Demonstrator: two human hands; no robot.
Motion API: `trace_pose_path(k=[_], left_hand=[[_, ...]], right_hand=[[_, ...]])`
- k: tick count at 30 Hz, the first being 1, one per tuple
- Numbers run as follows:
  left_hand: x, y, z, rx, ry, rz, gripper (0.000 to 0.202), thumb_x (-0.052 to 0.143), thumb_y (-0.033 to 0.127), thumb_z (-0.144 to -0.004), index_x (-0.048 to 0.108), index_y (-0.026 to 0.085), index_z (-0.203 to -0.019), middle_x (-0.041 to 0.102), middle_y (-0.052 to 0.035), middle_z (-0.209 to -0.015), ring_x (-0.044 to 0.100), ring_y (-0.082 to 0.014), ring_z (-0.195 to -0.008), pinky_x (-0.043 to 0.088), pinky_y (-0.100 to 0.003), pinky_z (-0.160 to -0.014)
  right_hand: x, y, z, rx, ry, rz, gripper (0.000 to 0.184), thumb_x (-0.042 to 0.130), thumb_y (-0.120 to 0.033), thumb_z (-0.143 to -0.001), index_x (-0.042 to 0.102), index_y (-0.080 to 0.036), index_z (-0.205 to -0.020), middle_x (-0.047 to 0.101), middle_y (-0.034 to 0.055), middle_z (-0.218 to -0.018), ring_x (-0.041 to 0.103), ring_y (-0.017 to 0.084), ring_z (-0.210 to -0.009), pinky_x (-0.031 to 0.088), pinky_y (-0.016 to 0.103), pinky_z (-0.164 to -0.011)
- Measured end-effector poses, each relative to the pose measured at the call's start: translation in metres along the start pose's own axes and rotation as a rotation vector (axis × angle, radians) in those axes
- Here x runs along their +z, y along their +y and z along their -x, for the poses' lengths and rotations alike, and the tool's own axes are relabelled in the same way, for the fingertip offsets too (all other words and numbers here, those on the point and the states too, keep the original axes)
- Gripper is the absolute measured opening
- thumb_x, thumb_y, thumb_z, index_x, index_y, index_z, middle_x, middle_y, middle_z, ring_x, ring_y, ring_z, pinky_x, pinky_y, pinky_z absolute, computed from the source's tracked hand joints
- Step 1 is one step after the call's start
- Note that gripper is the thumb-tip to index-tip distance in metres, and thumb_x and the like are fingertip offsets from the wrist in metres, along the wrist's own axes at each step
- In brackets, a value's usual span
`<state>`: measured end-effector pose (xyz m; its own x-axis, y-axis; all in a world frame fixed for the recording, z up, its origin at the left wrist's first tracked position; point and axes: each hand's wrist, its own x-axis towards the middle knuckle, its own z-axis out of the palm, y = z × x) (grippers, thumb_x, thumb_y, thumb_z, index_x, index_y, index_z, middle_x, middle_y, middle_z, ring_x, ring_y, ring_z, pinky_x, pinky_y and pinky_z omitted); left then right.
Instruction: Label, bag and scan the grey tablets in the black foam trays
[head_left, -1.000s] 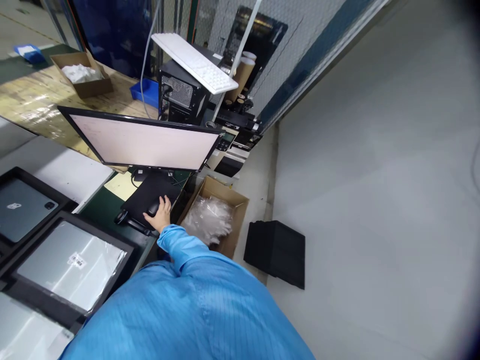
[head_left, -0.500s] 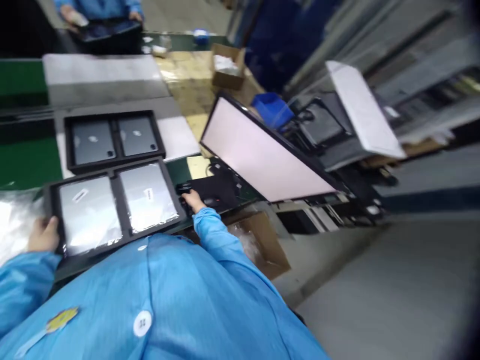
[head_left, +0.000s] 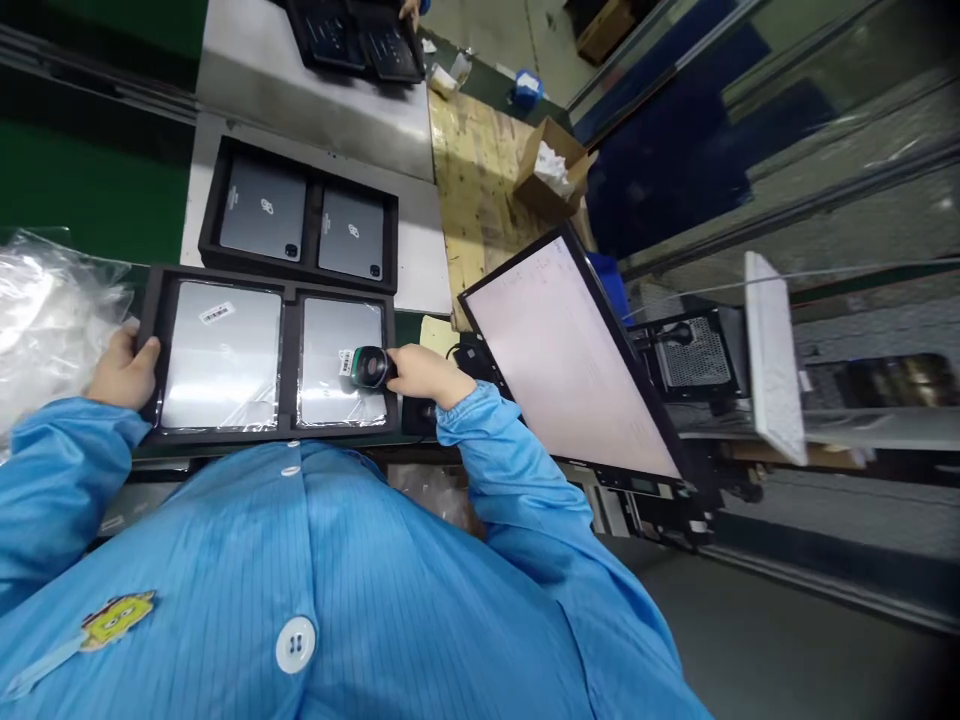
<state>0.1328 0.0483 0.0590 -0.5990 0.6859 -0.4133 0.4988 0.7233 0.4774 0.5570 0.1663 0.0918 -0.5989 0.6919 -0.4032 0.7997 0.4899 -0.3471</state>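
Observation:
My right hand (head_left: 427,375) is closed around a black barcode scanner (head_left: 370,368), its head over the right-hand tablet (head_left: 341,330) beside a small barcode label. This tablet and a second labelled tablet (head_left: 223,355), both in shiny clear film, lie in the two compartments of a black foam tray (head_left: 291,365). At the tray's left edge my left hand (head_left: 126,370) holds on, thumb up and fingers against the side. Just beyond stands another black tray (head_left: 313,225) with two grey tablets, camera corners showing.
A large monitor (head_left: 570,350) stands tilted at the right. Clear plastic bags (head_left: 52,310) are heaped at the left. Farther back are a cardboard box (head_left: 551,175) with white paper and a third black tray (head_left: 356,40), with another person's hand (head_left: 410,10) at it.
My right hand has brought the scanner up from beside the tray to over the right-hand tablet. My left hand stays at the tray's edge. The view has turned and sharpened.

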Motion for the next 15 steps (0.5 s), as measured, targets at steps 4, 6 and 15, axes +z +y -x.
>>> trace_pose_path(k=[4, 6, 15], left_hand=[[0.001, 0.002, -0.003, 0.015, -0.023, 0.0, 0.055, 0.047, 0.036, -0.103, 0.05, 0.009, -0.151, 0.065, -0.015, -0.138, 0.06, -0.0319, -0.129, 0.047, -0.049, -0.114], [0.002, 0.0, -0.004, 0.023, -0.028, 0.007, 0.055, 0.047, 0.036, -0.104, 0.049, 0.009, -0.152, 0.065, -0.0148, -0.137, 0.061, -0.0311, -0.128, 0.047, -0.048, -0.114], [0.005, -0.003, -0.008, 0.018, -0.024, 0.012, 0.057, 0.048, 0.038, -0.103, 0.05, 0.009, -0.152, 0.066, -0.0143, -0.136, 0.061, -0.0319, -0.128, 0.047, -0.051, -0.115]], right_hand=[[0.003, -0.004, -0.007, 0.012, -0.025, 0.038, 0.021, 0.078, -0.014, -0.081, 0.075, -0.016, -0.102, 0.076, 0.0116, -0.093, 0.073, 0.029, -0.092, 0.052, 0.034, -0.084], [0.003, -0.006, -0.006, 0.027, -0.024, 0.021, 0.019, 0.079, -0.014, -0.079, 0.075, -0.016, -0.097, 0.076, 0.0107, -0.09, 0.073, 0.028, -0.09, 0.052, 0.033, -0.083], [0.014, 0.027, 0.018, 0.363, 0.335, -0.292, 0.028, 0.07, -0.021, -0.088, 0.07, -0.013, -0.115, 0.078, 0.0109, -0.095, 0.076, 0.024, -0.091, 0.056, 0.032, -0.084]])
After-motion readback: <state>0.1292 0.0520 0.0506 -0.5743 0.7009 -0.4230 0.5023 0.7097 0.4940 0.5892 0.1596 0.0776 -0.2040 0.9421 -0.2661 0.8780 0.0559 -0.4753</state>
